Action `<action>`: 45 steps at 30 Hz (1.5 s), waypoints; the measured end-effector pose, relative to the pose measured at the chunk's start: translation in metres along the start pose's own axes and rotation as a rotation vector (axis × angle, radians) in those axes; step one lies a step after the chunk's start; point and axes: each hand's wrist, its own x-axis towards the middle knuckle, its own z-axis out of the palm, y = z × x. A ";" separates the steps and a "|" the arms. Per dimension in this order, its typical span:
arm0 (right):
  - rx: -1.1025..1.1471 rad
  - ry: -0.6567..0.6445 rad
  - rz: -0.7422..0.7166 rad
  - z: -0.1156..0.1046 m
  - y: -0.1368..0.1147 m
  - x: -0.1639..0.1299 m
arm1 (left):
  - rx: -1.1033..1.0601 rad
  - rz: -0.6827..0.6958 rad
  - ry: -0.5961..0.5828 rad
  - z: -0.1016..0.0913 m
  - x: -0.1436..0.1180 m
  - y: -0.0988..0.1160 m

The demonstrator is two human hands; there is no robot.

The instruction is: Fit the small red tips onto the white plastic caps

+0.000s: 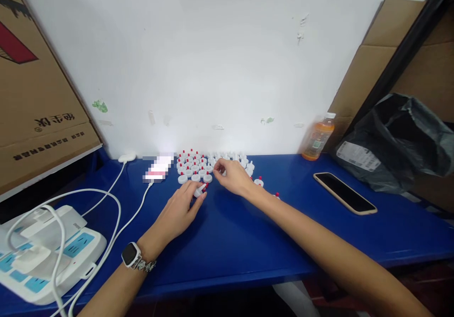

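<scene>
My left hand (pixel 181 209), with a watch on its wrist, is closed round a white nozzle cap (pixel 199 192) that lies tilted between thumb and fingers. A bit of red shows by its tip; whether it is fitted on the nozzle I cannot tell. To the right and slightly farther back, my right hand (pixel 232 176) has thumb and fingertips pinched together at the edge of the grouped caps. What they grip, if anything, is hidden. Several white caps with red tips (pixel 196 177) stand upright in rows beyond my left hand. White caps without red tips (pixel 250 166) stand behind my right hand.
Near my right forearm are loose red-tipped caps (pixel 258 182). A phone (pixel 345 193), an orange drink bottle (pixel 319 137) and a dark plastic bag (pixel 393 142) lie to the right. A power strip (pixel 80 253) with white cables and a cardboard box (pixel 42 95) occupy the left.
</scene>
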 end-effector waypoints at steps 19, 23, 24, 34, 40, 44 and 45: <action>1.036 -0.043 0.147 0.018 -0.032 -0.024 | -0.210 0.060 0.012 0.000 -0.006 0.003; 1.020 -0.052 0.117 0.020 -0.041 -0.021 | -0.299 0.062 0.028 0.000 -0.004 0.001; 1.006 -0.073 0.107 0.019 -0.042 -0.019 | -0.311 0.054 0.031 0.001 -0.004 0.000; -0.027 0.042 0.027 0.002 0.020 0.102 | -0.129 -0.157 0.354 -0.011 0.008 -0.011; -0.190 -0.135 0.026 0.038 0.043 0.158 | -0.079 -0.111 0.222 -0.014 0.004 -0.010; -0.247 -0.217 0.021 0.050 0.044 0.160 | -0.063 -0.093 0.190 -0.013 0.004 -0.006; -0.254 -0.227 0.017 0.051 0.044 0.159 | -0.062 -0.095 0.191 -0.013 0.004 -0.005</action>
